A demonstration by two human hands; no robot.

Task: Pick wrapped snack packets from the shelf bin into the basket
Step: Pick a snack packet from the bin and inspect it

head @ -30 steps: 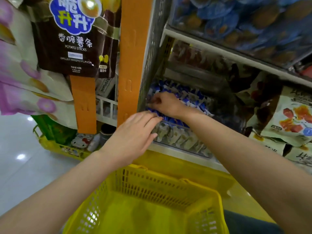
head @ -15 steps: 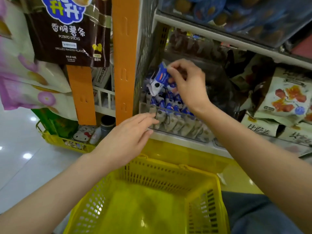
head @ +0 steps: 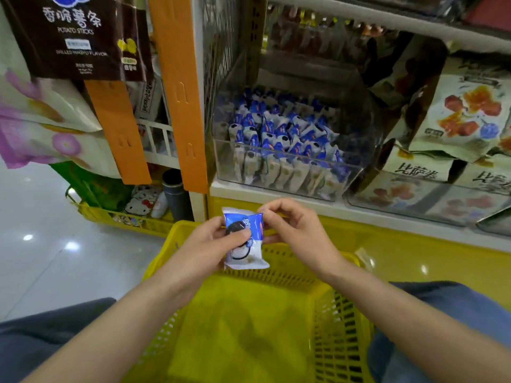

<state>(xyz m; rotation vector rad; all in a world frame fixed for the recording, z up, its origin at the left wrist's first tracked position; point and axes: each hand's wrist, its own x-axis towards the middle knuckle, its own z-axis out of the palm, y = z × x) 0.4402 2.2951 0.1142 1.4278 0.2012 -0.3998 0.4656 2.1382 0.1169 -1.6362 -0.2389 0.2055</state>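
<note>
Head view looks down on both hands meeting over a yellow basket (head: 343, 322), with one blue and white snack packet (head: 244, 239) held between them above the basket's far rim. Left hand (head: 210, 244) grips the packet from its left side, the thumb (head: 239, 235) pressed across the printed front and the other fingers hidden behind the wrapper. Right hand (head: 297, 233) pinches the packet's upper right edge between thumb and forefinger, its remaining fingers curled loosely. The packet stands nearly upright, its blue end on top and its pale end hanging lowest, clear of the basket floor. Beyond the hands, a clear plastic shelf bin (head: 287, 172) sits on the white shelf edge and is packed with many more packets of the same blue and white kind. To the bin's right lie cream-coloured bags (head: 467, 117) printed with red and orange fruit. An orange upright strip (head: 179, 89) runs down the shelf frame left of the bin, and a dark brown potato sticks bag (head: 72, 37) hangs at the upper left. Denim-clad knees frame the basket on both sides.
</note>
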